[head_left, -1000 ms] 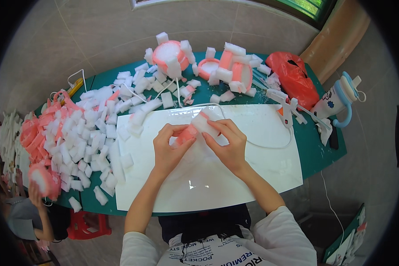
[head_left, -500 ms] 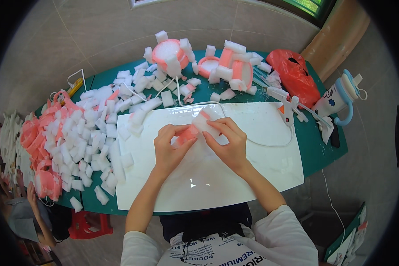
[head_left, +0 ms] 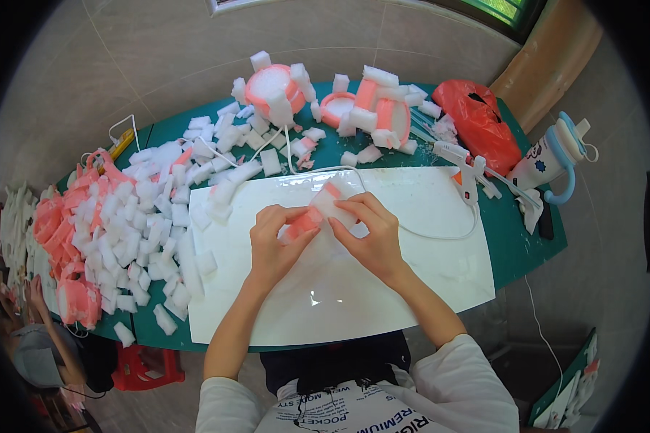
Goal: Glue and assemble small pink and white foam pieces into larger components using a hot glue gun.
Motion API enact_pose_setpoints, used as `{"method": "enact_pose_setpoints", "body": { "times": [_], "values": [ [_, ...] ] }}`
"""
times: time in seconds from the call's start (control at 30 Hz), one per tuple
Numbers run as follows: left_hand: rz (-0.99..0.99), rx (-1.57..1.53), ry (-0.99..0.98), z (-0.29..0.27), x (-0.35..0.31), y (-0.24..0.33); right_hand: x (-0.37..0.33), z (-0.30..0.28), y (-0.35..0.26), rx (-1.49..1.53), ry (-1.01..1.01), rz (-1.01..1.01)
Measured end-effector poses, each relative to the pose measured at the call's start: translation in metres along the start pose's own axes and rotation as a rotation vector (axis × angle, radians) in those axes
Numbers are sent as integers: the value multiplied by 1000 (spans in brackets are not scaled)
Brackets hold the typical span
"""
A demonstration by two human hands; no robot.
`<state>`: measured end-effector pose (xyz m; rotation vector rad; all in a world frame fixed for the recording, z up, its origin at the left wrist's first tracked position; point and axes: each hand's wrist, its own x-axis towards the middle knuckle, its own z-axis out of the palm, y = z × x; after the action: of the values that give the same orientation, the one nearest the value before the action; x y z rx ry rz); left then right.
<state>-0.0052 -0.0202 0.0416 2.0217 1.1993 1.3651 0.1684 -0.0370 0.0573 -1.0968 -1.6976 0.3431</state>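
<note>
Over a glossy white board (head_left: 383, 303), both my hands pinch one small foam piece (head_left: 318, 211) that is pink on one side and white on the other. My left hand (head_left: 276, 244) holds its pink lower end between thumb and fingers. My right hand (head_left: 370, 232) grips the white upper end. The piece is lifted a little above the board near its far edge.
A green table (head_left: 516, 252) carries heaps of white foam blocks (head_left: 148, 224), pink foam (head_left: 54, 224) at the left, pink-and-white assembled rings (head_left: 274, 90) at the back, a glue gun (head_left: 466, 167) with a cord, a red bag (head_left: 480, 123) and a handled cup (head_left: 552, 155). Another person sits at the lower left.
Both hands stay together on the foam piece; the fingers shift slightly around it, and it has barely moved.
</note>
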Motion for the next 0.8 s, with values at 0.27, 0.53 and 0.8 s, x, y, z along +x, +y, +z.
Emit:
{"method": "enact_pose_setpoints", "body": {
  "times": [0.27, 0.53, 0.8],
  "values": [
    [96, 85, -24, -1, 2, 2, -1, -2, -1, 16, -18, 41],
    [122, 121, -23, 0, 1, 2, 0, -4, 0, 16, -40, 50],
    [189, 177, -9, -2, 3, 0, 2, -3, -4, 17, 4, 58]
  ]
}}
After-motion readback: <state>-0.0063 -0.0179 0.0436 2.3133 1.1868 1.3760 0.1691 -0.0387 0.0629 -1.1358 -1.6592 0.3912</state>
